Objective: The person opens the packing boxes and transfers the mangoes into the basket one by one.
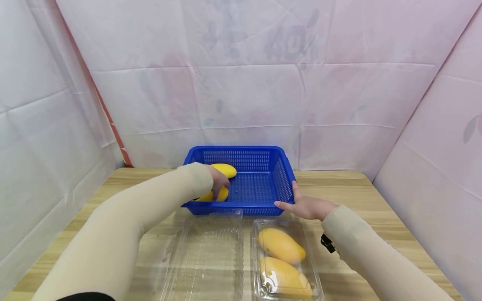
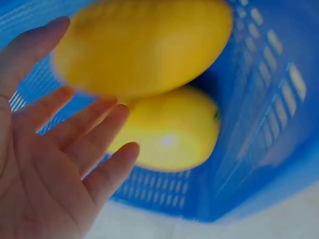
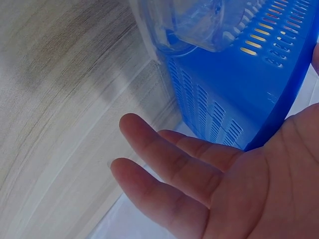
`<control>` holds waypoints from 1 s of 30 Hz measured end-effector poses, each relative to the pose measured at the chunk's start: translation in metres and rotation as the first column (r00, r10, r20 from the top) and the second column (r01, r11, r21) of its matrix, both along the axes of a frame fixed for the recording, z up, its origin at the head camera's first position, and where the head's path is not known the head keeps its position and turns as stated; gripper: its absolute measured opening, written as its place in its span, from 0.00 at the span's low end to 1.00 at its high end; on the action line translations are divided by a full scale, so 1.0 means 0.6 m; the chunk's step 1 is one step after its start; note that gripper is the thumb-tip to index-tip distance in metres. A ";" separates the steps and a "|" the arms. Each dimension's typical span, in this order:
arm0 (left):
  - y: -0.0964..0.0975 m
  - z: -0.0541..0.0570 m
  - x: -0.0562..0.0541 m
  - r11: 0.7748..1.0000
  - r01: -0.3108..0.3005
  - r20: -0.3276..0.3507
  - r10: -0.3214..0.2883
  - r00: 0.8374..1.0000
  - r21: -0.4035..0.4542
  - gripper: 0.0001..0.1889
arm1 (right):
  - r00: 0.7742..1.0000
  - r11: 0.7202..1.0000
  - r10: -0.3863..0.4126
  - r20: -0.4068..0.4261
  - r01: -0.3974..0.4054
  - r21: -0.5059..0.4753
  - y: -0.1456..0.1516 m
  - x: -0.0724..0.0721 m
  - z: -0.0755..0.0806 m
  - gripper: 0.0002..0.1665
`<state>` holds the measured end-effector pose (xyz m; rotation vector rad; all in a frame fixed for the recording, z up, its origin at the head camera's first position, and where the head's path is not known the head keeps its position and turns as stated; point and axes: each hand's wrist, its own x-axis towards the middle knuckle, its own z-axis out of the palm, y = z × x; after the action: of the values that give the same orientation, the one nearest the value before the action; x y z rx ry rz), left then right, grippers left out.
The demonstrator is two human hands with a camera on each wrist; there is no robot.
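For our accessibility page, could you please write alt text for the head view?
A person's left hand reaches into a blue basket holding yellow fruits, while the right hand touches its near right corner. Nearer the viewer, on a wooden table, lie a clear plastic container and, to its right, a clear box with two orange-yellow fruits.

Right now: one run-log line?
left hand: over near mango in blue basket; right hand: on basket's near right corner; closed clear box: two mangoes; open box: looks empty
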<state>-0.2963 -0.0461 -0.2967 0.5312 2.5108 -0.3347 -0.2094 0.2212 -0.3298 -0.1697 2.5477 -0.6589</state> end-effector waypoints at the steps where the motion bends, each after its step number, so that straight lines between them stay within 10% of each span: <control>1: 0.001 0.004 -0.003 1.000 0.025 -0.016 -0.024 1.000 0.007 0.33 | 1.000 1.000 -0.001 0.003 0.001 0.001 0.000 -0.001 0.000 0.66; 8: 0.035 0.050 0.003 0.931 0.318 -0.241 -0.272 0.932 0.181 0.29 | 0.999 0.999 -0.038 -0.003 0.038 0.002 0.016 0.000 -0.003 0.68; 14: 0.060 0.061 0.116 0.757 0.585 -0.465 -0.423 0.778 0.290 0.19 | 0.994 0.998 -0.051 -0.102 0.053 0.021 0.026 0.003 -0.005 0.68; 17: 0.069 0.044 0.171 0.682 0.645 -0.466 -0.472 0.748 0.345 0.14 | 0.973 0.998 -0.016 -0.229 0.031 0.060 0.026 0.011 0.003 0.66; 23: 0.063 -0.009 0.228 0.661 0.607 -0.374 -0.480 0.794 0.441 0.09 | 0.821 0.976 0.216 -0.528 -0.169 0.136 0.010 0.064 0.019 0.48; 30: 0.053 -0.047 0.247 0.664 0.527 -0.276 -0.452 0.848 0.530 0.05 | 0.630 0.892 0.434 -0.644 -0.399 0.211 -0.019 0.143 0.001 0.23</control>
<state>-0.1482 -0.0144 -0.3248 1.5023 2.5196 0.2660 -0.1235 0.2096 -0.3290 -1.1541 3.0206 -0.3768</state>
